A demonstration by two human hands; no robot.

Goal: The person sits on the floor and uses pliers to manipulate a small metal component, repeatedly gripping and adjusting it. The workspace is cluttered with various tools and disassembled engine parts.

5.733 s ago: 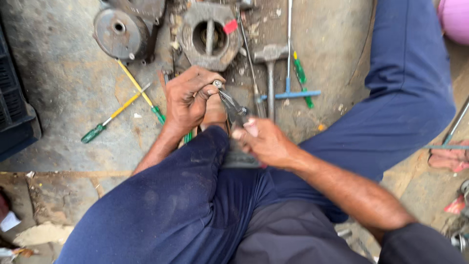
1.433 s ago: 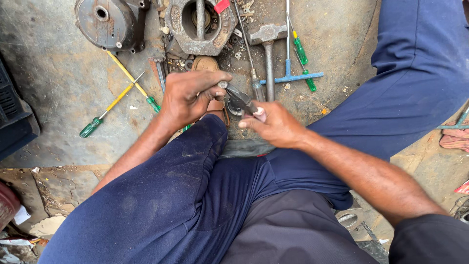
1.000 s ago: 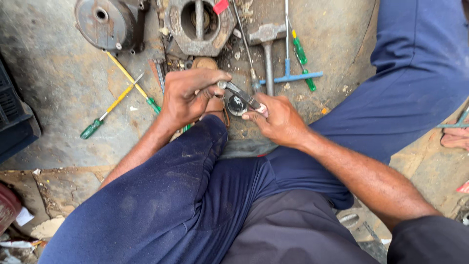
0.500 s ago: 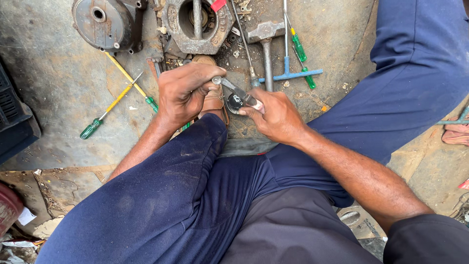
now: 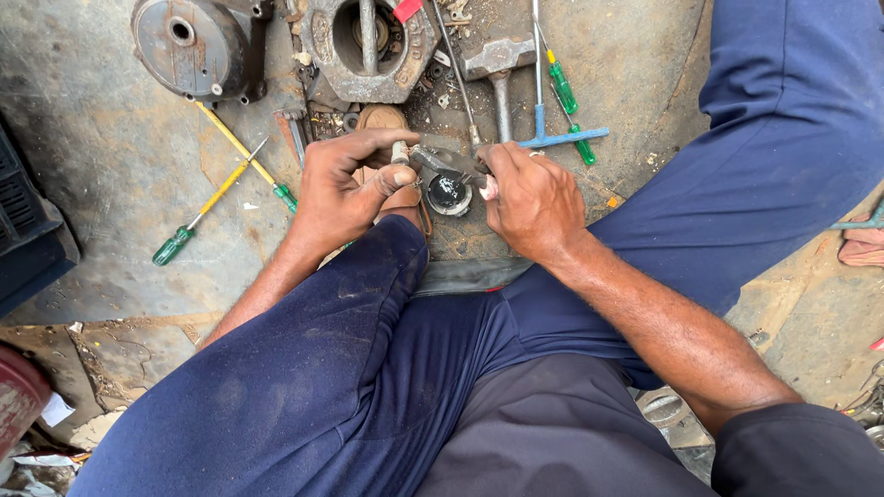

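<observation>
I sit on the ground with my knees spread, in blue trousers. My left hand (image 5: pixel 345 182) pinches a small metal part (image 5: pixel 402 153) between thumb and fingers. My right hand (image 5: pixel 529 198) grips a pair of pliers (image 5: pixel 444 164) whose jaws reach leftward to that part. Just below the pliers lies a small round metal piece with a dark centre (image 5: pixel 449 194). Both hands hover over a dirty slab in front of my knees.
A round engine cover (image 5: pixel 195 46) and a metal housing with a shaft (image 5: pixel 368 41) lie at the top. A hammer (image 5: pixel 500 69), a blue T-handle wrench (image 5: pixel 541 120), green-handled screwdrivers (image 5: pixel 564 92) and yellow-shafted screwdrivers (image 5: pixel 216 189) lie around. A dark crate (image 5: pixel 23 230) stands left.
The pliers have swung from pointing down-right to lying nearly level between my hands. My right hand has shifted up toward the left hand; the round piece now shows below the pliers.
</observation>
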